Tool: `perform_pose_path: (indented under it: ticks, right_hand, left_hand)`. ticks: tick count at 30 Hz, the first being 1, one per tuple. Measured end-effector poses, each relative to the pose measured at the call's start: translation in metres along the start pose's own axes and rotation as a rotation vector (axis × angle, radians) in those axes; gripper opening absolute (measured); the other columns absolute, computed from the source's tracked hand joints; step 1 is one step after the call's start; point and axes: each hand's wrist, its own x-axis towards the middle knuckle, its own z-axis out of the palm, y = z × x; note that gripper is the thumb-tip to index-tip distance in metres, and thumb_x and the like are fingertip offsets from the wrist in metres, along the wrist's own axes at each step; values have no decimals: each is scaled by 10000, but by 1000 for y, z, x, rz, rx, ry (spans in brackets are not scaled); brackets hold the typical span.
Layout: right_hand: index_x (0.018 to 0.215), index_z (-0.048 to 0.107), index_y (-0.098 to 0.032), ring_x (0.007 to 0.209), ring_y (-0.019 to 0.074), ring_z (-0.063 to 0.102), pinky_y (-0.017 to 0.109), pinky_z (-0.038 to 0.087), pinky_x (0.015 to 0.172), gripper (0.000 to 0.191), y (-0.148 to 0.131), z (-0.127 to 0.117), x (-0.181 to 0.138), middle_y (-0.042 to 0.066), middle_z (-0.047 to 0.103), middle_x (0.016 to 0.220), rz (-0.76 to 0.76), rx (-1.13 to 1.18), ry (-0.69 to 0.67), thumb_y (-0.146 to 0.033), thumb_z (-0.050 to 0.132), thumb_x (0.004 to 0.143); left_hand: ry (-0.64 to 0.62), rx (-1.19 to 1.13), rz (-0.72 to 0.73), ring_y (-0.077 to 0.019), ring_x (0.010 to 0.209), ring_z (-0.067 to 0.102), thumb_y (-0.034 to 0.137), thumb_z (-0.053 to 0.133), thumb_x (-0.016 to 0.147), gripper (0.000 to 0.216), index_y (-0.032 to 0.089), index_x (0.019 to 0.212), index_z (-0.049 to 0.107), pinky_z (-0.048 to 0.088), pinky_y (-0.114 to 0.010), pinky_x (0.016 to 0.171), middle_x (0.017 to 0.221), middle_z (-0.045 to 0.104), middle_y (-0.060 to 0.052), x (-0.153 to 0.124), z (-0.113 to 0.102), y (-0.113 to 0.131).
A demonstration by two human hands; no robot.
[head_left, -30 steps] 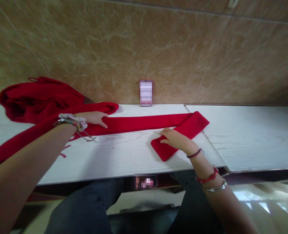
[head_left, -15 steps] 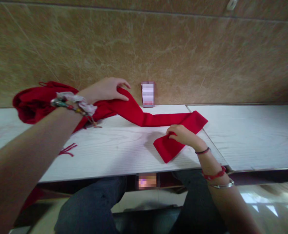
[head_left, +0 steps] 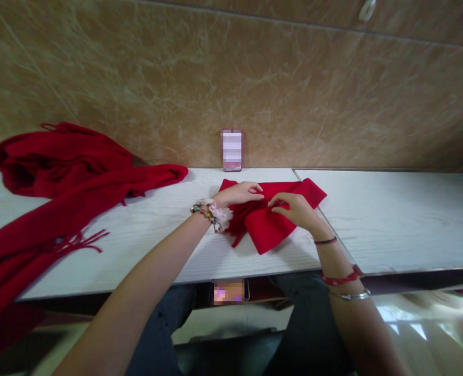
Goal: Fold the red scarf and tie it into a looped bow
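A red scarf strip [head_left: 270,230] lies folded into a loose bow-like shape on the white wood-grain tabletop, its fringed end bunched beneath my left wrist. My left hand [head_left: 241,193] rests over the middle of the folds, fingers curled on the cloth. Close beside it, my right hand [head_left: 292,209] pinches the upper edge of the front fold between thumb and fingers. Both palms are turned down, so part of the cloth under them is hidden. Farther left sits a bundle of red knitted cloth [head_left: 59,167], a fringed length trailing over the table's front edge.
Behind the white table [head_left: 404,224] rises a brown marbled wall [head_left: 231,78]. A phone [head_left: 232,150] with a blurred screen leans upright against it. Another blurred screen [head_left: 229,291] shows below the table edge, between my legs. A seam divides the tabletop at right.
My left hand has moved right, away from the bundle, bringing the strip's fringed end over to the folded part. My right hand stays at the fold.
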Motion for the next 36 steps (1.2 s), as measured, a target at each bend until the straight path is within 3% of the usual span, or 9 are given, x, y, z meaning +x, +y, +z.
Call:
perform_pose_path:
  ticks: [4, 9, 12, 17, 20, 24, 27, 30, 36]
  right_hand:
    - [775, 627, -202, 768, 177, 634, 317, 492, 748, 106, -2, 7, 5, 23, 699, 817, -11, -4, 94, -112, 584, 743]
    - [747, 570, -218, 742, 189, 614, 334, 483, 741, 56, -1, 7, 16, 10, 665, 763, 24, 7, 222, -165, 588, 742]
    - [737, 550, -224, 749, 189, 611, 342, 482, 757, 64, 2, 4, 29, 2, 655, 754, 47, 42, 248, -178, 594, 731]
    - [694, 537, -217, 718, 174, 596, 326, 476, 723, 110, 11, 7, 53, -9, 632, 711, 95, 61, 228, -142, 618, 688]
    - [650, 531, -211, 691, 172, 589, 326, 476, 713, 142, 14, 12, 63, -9, 617, 677, 155, 55, 226, -125, 642, 672]
    - [693, 590, -195, 753, 188, 604, 352, 484, 766, 110, 6, 10, 54, 29, 647, 755, 158, -39, 394, -87, 604, 707]
    - [757, 650, -202, 857, 214, 598, 397, 480, 835, 112, -5, 2, 27, 57, 654, 854, 45, -172, 508, -117, 579, 767]
    - [796, 705, -226, 1006, 259, 565, 472, 452, 922, 112, -11, -1, -1, 83, 645, 1015, -61, -297, 419, -160, 615, 783]
    - [1047, 707, -235, 1312, 365, 349, 612, 345, 1030, 345, -2, 15, -12, 112, 459, 1411, 42, -455, 181, -106, 606, 743]
  left_hand:
    - [-13, 30, 73, -172, 852, 603, 245, 559, 774, 136, 154, 791, 658, 434, -300, 865, 863, 688, -31, -11, -5, -3]
    - [197, -164, 81, -142, 775, 588, 157, 628, 673, 66, 151, 733, 601, 451, -269, 773, 783, 651, -9, -9, 16, -15]
    - [168, -216, 27, -138, 692, 564, 227, 645, 704, 111, 149, 647, 591, 441, -268, 723, 682, 630, 5, -5, 24, -15]
    - [138, -387, -135, -141, 603, 543, 456, 509, 852, 396, 149, 620, 604, 408, -259, 616, 589, 606, -14, -11, 17, -7]
    - [165, -327, -115, -108, 515, 465, 403, 637, 780, 316, 149, 599, 587, 327, -237, 526, 539, 549, 15, -13, 17, -10]
    - [307, -329, -156, -100, 501, 439, 304, 624, 779, 241, 154, 595, 580, 303, -232, 511, 530, 537, 27, -5, 24, -25]
    - [399, -332, -180, -112, 528, 467, 255, 577, 795, 213, 156, 606, 577, 329, -233, 524, 552, 562, 14, 2, 27, -35]
    - [454, -318, -178, -126, 581, 508, 195, 534, 798, 160, 159, 649, 580, 365, -231, 555, 597, 587, 1, 4, 29, -39]
    - [503, -237, -209, -147, 675, 558, 114, 519, 766, 98, 160, 750, 604, 433, -253, 655, 757, 654, -36, 0, 29, -43]
